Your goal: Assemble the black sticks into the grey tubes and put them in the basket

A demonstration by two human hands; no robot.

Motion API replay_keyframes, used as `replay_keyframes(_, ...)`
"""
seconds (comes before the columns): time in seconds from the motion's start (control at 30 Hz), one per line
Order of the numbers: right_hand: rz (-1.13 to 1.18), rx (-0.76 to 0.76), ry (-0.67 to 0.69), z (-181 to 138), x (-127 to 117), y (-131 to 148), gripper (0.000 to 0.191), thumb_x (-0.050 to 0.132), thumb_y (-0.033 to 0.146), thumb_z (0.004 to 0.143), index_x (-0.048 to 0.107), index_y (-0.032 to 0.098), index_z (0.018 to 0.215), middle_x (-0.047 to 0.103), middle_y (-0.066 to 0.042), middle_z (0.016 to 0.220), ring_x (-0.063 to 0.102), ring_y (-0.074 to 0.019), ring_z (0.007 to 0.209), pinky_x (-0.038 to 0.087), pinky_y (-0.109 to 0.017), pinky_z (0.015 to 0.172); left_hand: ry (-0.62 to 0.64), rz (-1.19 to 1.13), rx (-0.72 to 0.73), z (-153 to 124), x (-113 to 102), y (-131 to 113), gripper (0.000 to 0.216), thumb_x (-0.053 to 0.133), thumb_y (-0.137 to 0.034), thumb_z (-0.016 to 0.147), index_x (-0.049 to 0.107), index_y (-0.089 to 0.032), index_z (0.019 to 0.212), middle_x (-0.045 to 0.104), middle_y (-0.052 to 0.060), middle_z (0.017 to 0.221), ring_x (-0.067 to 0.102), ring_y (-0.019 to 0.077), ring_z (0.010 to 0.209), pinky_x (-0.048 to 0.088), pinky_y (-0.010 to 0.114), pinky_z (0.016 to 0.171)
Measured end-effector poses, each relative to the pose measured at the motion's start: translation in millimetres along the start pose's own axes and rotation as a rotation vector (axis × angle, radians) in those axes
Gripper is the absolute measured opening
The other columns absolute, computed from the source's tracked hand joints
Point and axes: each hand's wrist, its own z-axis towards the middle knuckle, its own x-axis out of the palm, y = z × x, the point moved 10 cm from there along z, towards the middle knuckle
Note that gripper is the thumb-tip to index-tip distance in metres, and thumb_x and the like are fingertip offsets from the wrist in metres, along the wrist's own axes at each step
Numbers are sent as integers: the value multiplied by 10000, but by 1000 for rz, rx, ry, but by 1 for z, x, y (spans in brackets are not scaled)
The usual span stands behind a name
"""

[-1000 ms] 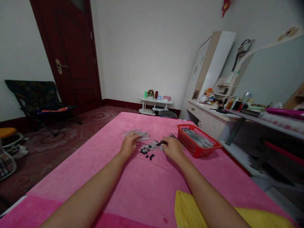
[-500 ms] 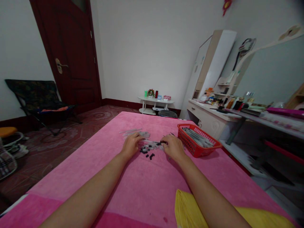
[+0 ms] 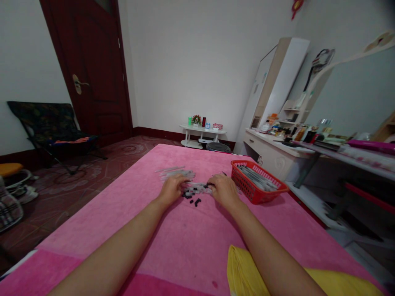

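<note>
Both my hands rest on a pink cloth-covered surface [image 3: 185, 238], far out in front of me. My left hand [image 3: 171, 189] is curled, its fingers closed round what looks like a thin clear tube. My right hand [image 3: 222, 190] is also curled, pinching something small I cannot make out. Between them lies a heap of small black and clear parts [image 3: 194, 192]. Several clear tubes [image 3: 177, 172] lie just beyond my left hand. A red basket [image 3: 257, 195] holding several long grey pieces stands to the right of my right hand.
A yellow cloth [image 3: 247, 271] lies at the near right. A dresser [image 3: 271, 152] crowded with bottles stands right of the surface, a small white table [image 3: 202, 133] at the back wall. A dark door [image 3: 92, 70] and folding chair [image 3: 52, 127] are on the left.
My left hand has slid right from the clear tubes toward the heap of parts. My right hand has closed in slightly, and the dark thin pieces by it are now mostly hidden.
</note>
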Motion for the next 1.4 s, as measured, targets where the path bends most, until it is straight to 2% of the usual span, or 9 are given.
replay_keyframes(0.17,113,-58,-183,-3,-18,11,123,612,254,816,697,212,895,664,-59,881,554,-213,884,348,-320,793,10,-35,15,0,5,-7,340,500,-28,748,695,-185,977,674,71,895,607,186,845,470,294,747)
replay_keyframes(0.27,194,41,-444,-11,-50,-2,221,596,301,839,653,184,1017,637,-87,1016,531,-230,974,350,-341,850,-99,-102,-60,1,-3,8,372,485,-23,729,690,-181,994,684,71,944,613,193,887,477,304,778)
replay_keyframes(0.33,232,96,-517,-15,-58,-12,213,571,288,855,643,171,1017,634,-86,1018,537,-222,973,356,-337,855,-213,-163,-156,-1,-13,26,342,476,-42,728,694,-172,957,694,66,933,619,196,886,478,320,802)
replay_keyframes(0.4,245,115,-457,-12,-48,-19,158,559,245,854,660,175,953,644,-67,952,557,-203,929,368,-315,827,-333,-258,-272,-5,-23,47,287,488,-89,735,694,-160,922,698,60,884,625,195,840,482,326,792)
replay_keyframes(0.5,206,124,-223,-5,-11,-25,144,572,192,824,692,197,902,645,-48,898,579,-179,875,380,-280,777,-467,-433,-400,-12,-31,68,231,523,-157,730,687,-141,892,684,47,795,618,180,750,484,306,744)
replay_keyframes(0.67,100,141,67,-5,39,-29,221,594,189,793,711,222,977,647,-69,962,587,-189,945,383,-258,787,-552,-618,-480,-19,-32,79,227,554,-207,703,672,-122,877,658,37,752,605,155,686,478,279,693)
replay_keyframes(0.93,99,99,91,-6,37,-19,215,577,195,799,721,231,955,668,-66,934,608,-185,900,393,-257,758,-484,-597,-471,-17,-24,79,257,533,-232,724,651,-110,917,653,51,792,610,150,696,495,283,699)
replay_keyframes(1.23,264,-200,184,-15,42,39,197,608,221,796,715,251,958,691,-37,933,604,-170,923,388,-238,783,-428,-483,-404,-10,-23,65,262,495,-159,725,670,-121,916,692,66,859,634,174,790,508,309,764)
replay_keyframes(1.4,280,-134,185,-14,47,30,146,626,191,748,717,229,855,703,-39,904,615,-181,907,405,-251,761,-350,-381,-334,-7,-17,57,280,490,-127,742,675,-133,951,704,75,932,639,192,868,505,351,821)
